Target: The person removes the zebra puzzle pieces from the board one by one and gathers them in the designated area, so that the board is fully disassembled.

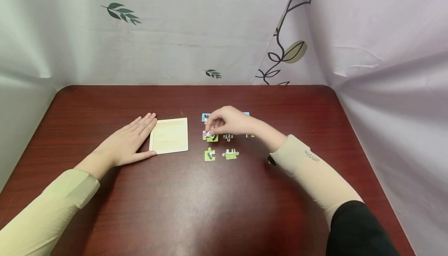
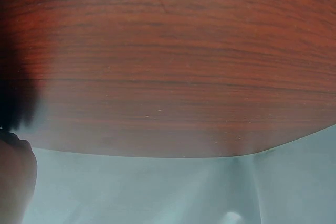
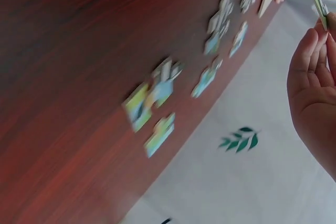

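Observation:
My left hand [image 1: 131,141] lies flat with straight fingers along the left edge of a square, light wooden puzzle frame [image 1: 186,135]. Only a small part of the left hand [image 2: 16,182] shows in the left wrist view. My right hand [image 1: 229,121] pinches a green jigsaw piece [image 1: 212,138] between thumb and fingertips, right over a purple-marked piece [image 1: 204,135]. In the right wrist view the held jigsaw piece [image 3: 318,3] is raised on edge. Below the right hand lie two green pieces, one [image 1: 210,155] at left and one [image 1: 231,154] at right.
A blue piece [image 1: 205,118] lies at the back, and several more pieces are partly hidden under the right hand and forearm. A small black thing [image 1: 272,160] sits by the right sleeve. Curtains [image 1: 196,34] hang behind the dark red table [image 1: 182,209].

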`<state>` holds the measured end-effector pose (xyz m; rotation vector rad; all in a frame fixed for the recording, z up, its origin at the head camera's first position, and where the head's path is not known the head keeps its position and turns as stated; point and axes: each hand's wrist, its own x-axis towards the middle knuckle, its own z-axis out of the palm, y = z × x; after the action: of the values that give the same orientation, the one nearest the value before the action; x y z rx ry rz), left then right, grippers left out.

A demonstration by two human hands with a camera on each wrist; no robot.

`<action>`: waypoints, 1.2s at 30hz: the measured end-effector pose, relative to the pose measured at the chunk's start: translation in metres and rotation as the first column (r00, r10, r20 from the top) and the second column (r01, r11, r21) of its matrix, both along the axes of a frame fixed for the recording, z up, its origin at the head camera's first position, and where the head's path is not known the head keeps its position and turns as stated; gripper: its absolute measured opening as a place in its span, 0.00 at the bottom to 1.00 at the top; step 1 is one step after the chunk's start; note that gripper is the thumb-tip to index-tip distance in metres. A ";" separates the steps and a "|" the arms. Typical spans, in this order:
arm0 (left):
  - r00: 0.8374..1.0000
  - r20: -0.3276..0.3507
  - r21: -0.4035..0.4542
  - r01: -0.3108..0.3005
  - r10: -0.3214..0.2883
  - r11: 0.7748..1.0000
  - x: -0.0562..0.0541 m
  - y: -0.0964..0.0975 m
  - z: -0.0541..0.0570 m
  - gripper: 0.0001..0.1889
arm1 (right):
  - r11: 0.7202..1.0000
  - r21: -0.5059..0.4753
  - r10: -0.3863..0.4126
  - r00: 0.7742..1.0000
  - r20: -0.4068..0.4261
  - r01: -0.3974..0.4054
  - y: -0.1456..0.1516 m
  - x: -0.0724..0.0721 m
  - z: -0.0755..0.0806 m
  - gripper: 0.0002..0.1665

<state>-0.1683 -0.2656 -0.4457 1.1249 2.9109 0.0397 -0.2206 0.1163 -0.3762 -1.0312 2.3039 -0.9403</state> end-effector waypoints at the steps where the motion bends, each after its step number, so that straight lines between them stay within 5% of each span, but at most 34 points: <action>1: 1.000 0.004 -0.002 -0.004 0.004 1.000 0.000 0.000 0.000 0.53 | 1.000 0.001 -0.005 1.000 -0.004 0.005 0.005 0.001 0.000 0.04; 16: 1.000 0.006 0.011 -0.002 0.002 1.000 0.000 -0.001 0.000 0.54 | 0.994 0.037 -0.102 0.994 0.041 0.101 0.069 0.017 -0.015 0.04; 36: 1.000 0.001 0.013 -0.010 0.010 1.000 0.000 -0.001 -0.001 0.54 | 0.990 0.073 -0.127 0.991 0.051 0.123 0.111 0.037 -0.032 0.05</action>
<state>-0.1686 -0.2670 -0.4468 1.1122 2.9195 0.0591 -0.1841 0.2274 -0.4083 -0.8296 2.3605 -0.9170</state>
